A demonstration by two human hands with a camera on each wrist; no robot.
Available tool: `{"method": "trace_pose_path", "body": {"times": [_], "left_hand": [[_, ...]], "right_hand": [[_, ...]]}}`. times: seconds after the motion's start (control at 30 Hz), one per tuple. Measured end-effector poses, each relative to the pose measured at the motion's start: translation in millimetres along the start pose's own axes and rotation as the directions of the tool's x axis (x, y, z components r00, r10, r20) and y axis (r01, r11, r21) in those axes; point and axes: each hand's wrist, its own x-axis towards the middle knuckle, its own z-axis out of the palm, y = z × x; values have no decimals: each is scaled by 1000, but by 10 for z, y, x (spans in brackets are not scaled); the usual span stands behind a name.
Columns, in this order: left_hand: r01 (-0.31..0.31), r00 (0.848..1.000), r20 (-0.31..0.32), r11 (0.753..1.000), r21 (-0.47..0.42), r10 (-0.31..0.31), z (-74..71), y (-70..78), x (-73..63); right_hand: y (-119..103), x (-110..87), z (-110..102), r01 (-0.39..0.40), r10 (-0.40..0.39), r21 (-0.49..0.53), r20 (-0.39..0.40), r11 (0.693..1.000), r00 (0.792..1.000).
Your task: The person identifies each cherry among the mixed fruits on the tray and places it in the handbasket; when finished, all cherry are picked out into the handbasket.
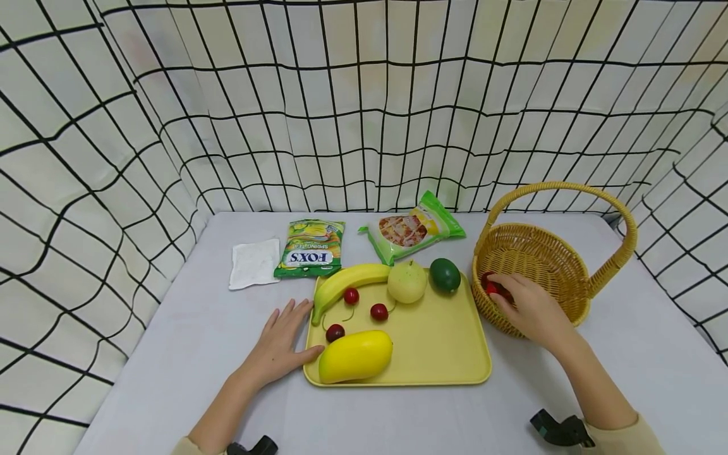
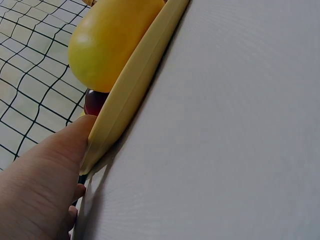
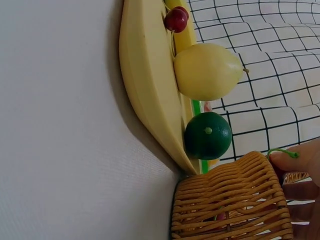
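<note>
My left hand (image 1: 279, 344) lies with fingers spread at the left edge of the yellow tray (image 1: 438, 341), its thumb against the rim. On the tray are a mango (image 1: 356, 356), a banana (image 1: 352, 278), three dark red cherries, one a cherry (image 1: 379, 312) near the middle, a round pale green pear (image 1: 407, 282) and a dark green lime (image 1: 445, 275). My right hand (image 1: 531, 309) reaches into the wicker basket (image 1: 529, 237) at its left side and pinches a red cherry (image 1: 491, 286), mostly hidden by the fingers. A green stem (image 3: 282, 151) shows beside the thumb.
Behind the tray lie a green candy bag (image 1: 309, 248), a white square packet (image 1: 254, 263) and a green snack bag (image 1: 415, 227). The basket's tall handle (image 1: 563, 186) arches over it. Grid-patterned cloth (image 1: 364, 114) walls in the white table. Something reddish shows through the basket weave.
</note>
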Motion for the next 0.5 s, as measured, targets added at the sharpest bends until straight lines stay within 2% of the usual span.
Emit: {"method": "trace_pose_path", "body": {"times": [0.23, 0.5], "left_hand": [[-1, 1000, 0, 1000, 2, 1, -9, 11, -5], [4, 1000, 4, 1000, -5, -4, -18, 18, -6]], "right_hand": [[32, 30, -29, -15, 16, -9, 17, 1000, 1000], [100, 63, -38, 11, -11, -8, 28, 1000, 1000]]}}
